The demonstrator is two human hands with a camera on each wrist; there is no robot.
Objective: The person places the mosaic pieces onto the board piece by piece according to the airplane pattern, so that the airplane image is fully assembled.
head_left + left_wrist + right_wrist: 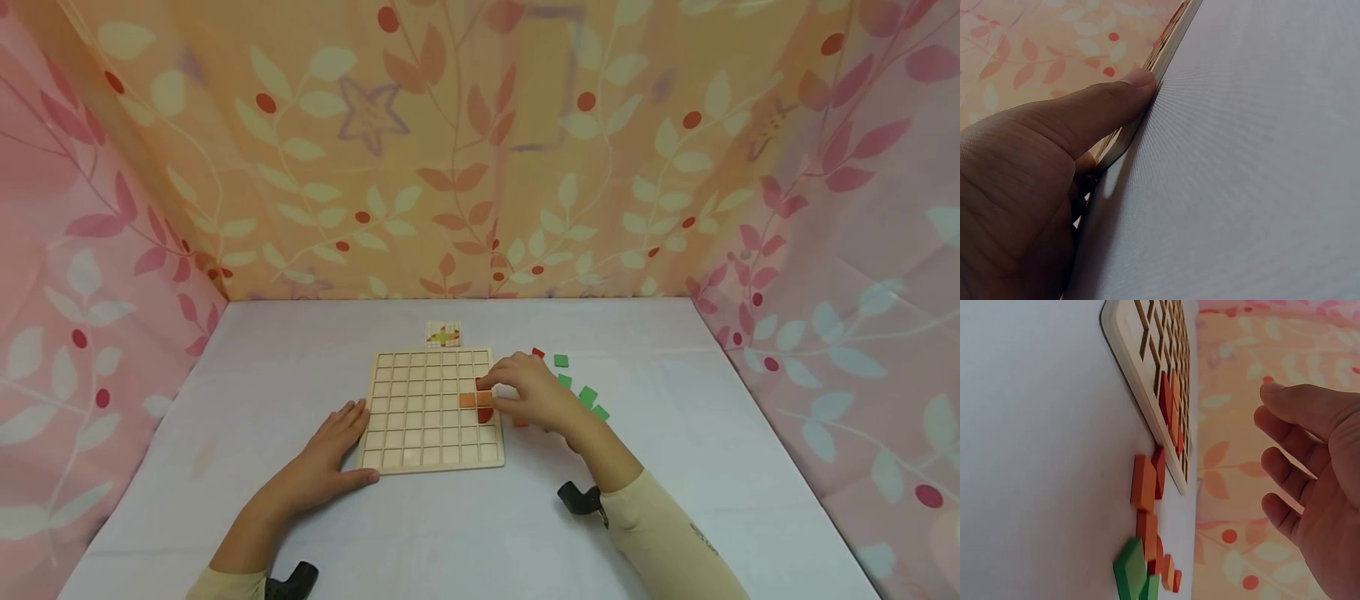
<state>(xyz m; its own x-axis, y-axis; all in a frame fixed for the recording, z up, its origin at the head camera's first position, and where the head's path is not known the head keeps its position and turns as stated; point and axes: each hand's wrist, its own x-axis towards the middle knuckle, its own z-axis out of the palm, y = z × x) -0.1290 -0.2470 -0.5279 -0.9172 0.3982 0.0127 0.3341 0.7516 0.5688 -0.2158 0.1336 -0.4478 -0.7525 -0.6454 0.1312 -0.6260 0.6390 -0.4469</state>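
A wooden grid board lies on the table with orange tiles and red pieces in cells near its right edge. My left hand rests against the board's left side, fingers extended along it. In the left wrist view the thumb touches the board's edge. Over the right edge of the board, above the coloured pieces, is my right hand. The right wrist view shows its fingers loosely bent, with nothing between thumb and fingers. Part of the right side of the board is hidden under this hand.
Loose green tiles lie to the right of the board, with a red piece and orange blocks near its edge. A small pattern card lies behind the board. Floral cloth hangs behind and at both sides.
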